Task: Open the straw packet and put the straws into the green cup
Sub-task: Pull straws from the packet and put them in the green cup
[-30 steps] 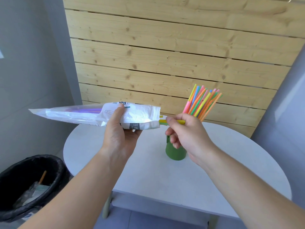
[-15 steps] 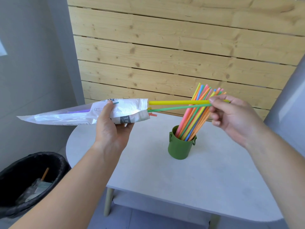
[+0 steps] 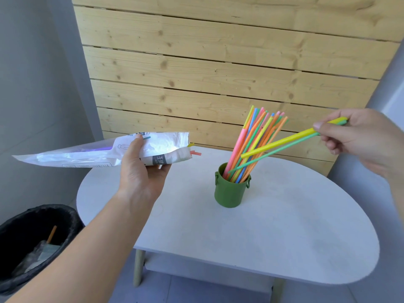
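Note:
My left hand (image 3: 143, 173) grips a white plastic straw packet (image 3: 91, 150), held level over the table's left edge with its open mouth facing right. A yellow and a red straw end (image 3: 194, 152) poke out of that mouth. My right hand (image 3: 358, 136) pinches a yellow straw (image 3: 282, 142) and a green straw (image 3: 275, 152) by one end; both slant down to the left, fully out of the packet, their free ends in front of the bundle in the cup. The green cup (image 3: 231, 190) stands on the table and holds several coloured straws (image 3: 255, 141) leaning right.
The white oval table (image 3: 251, 237) sits against a wooden plank wall (image 3: 218, 73). A black bin (image 3: 32, 243) with rubbish in it stands on the floor at the lower left. A grey wall closes off the right side.
My right hand has drawn the yellow and green straws out of the packet and carried them right. They now slant down toward the cup. The packet has stayed in my left hand.

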A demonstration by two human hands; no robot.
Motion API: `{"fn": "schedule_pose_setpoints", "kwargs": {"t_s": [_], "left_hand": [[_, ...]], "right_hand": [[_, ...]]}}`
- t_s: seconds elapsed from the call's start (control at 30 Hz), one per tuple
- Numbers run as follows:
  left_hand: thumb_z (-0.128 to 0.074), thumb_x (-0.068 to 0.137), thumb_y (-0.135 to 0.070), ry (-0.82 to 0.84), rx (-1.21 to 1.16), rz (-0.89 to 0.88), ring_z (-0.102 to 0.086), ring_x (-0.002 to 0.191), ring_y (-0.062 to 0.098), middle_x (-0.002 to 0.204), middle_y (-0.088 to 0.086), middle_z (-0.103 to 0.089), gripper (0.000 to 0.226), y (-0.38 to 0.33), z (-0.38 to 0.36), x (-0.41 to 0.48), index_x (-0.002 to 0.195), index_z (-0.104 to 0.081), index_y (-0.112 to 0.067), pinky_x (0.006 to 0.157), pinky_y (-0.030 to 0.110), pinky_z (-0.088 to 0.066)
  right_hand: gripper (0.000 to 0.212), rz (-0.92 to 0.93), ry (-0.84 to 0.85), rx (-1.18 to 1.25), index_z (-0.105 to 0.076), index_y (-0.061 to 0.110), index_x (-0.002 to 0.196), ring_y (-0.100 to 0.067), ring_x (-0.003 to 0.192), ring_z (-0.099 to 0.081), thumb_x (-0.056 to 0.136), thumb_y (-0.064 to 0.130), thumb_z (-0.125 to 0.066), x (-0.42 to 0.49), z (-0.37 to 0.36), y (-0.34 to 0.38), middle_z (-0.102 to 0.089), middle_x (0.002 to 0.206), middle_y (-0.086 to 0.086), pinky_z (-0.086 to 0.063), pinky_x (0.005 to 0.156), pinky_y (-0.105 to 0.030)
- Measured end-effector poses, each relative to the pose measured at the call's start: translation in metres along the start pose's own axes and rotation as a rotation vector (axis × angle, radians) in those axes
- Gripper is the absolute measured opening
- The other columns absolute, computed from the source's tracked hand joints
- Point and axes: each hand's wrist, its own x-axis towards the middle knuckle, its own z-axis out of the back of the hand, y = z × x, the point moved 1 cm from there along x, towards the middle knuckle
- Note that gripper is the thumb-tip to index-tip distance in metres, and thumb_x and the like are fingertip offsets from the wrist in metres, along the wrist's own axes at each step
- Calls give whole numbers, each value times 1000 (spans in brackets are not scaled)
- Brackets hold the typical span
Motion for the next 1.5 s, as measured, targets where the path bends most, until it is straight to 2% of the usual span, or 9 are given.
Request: {"fn": "schedule_pose_setpoints", "kwargs": {"t_s": [0.27,0.37,0.73,0.9,1.03,1.1,1.3,1.43,1.5], "left_hand": [[-69,98,-26,4,26,9,-74,93,25,98,5,-73,16,5,-1,-2,108,-65,-15,71,34,-63],[-69,98,-27,2,25,10,-74,97,26,104,7,-73,19,5,0,-2,113,-65,-14,71,35,-63],[-70,98,-26,5,16,23,-76,94,25,100,6,-76,16,5,0,-2,109,-67,-15,77,37,-64],[-71,98,-26,11,19,24,-76,87,23,92,4,-77,14,5,1,-2,105,-68,-15,74,35,-63],[-71,98,-26,19,13,27,-76,88,24,89,4,-78,14,6,0,-2,105,-68,-15,75,36,-63],[-71,98,-26,28,10,26,-77,87,24,86,3,-78,13,6,0,-2,104,-68,-15,74,35,-63],[-70,98,-26,57,6,19,-75,95,26,92,4,-77,13,6,-1,-4,104,-68,-16,82,39,-63],[-70,99,-27,69,3,21,-75,98,27,99,5,-75,14,7,-2,-4,107,-67,-15,81,39,-63],[-69,99,-26,79,2,21,-75,100,27,102,6,-75,15,8,-3,-4,108,-67,-15,83,39,-62]], "right_hand": [[7,-1,39,-140,-70,14,81,-12,43,-51,86,17,-75,0,-50,-3,-58,56,-5,-44,54,-28],[8,-35,47,-67,-71,12,82,-19,49,-48,83,16,-77,1,-68,-11,-55,57,-8,-39,55,-29],[29,-56,-93,96,-63,16,67,1,37,-48,94,24,-67,-8,-123,-23,-55,55,3,-38,42,-15],[25,-29,-46,-6,-65,22,70,2,43,-51,94,29,-67,-10,-127,-26,-56,54,12,-38,52,-21],[19,7,-25,-54,-72,18,89,-7,59,-58,89,37,-73,-10,-125,-24,-59,61,8,-42,59,-25],[36,26,-93,-73,-68,20,105,-10,66,-60,81,46,-78,-9,-120,-20,-58,68,6,-41,62,-26],[66,256,-427,-104,-52,19,124,-16,93,-59,76,59,-74,-10,-93,7,-57,111,-4,-46,79,-26],[36,624,-595,-146,-56,2,112,-14,88,-51,91,29,-65,-31,-87,35,-48,108,-3,-41,79,-17],[14,735,-525,-119,-61,5,98,-14,73,-52,94,18,-58,-45,-94,45,-56,90,-2,-42,68,-19]]}}
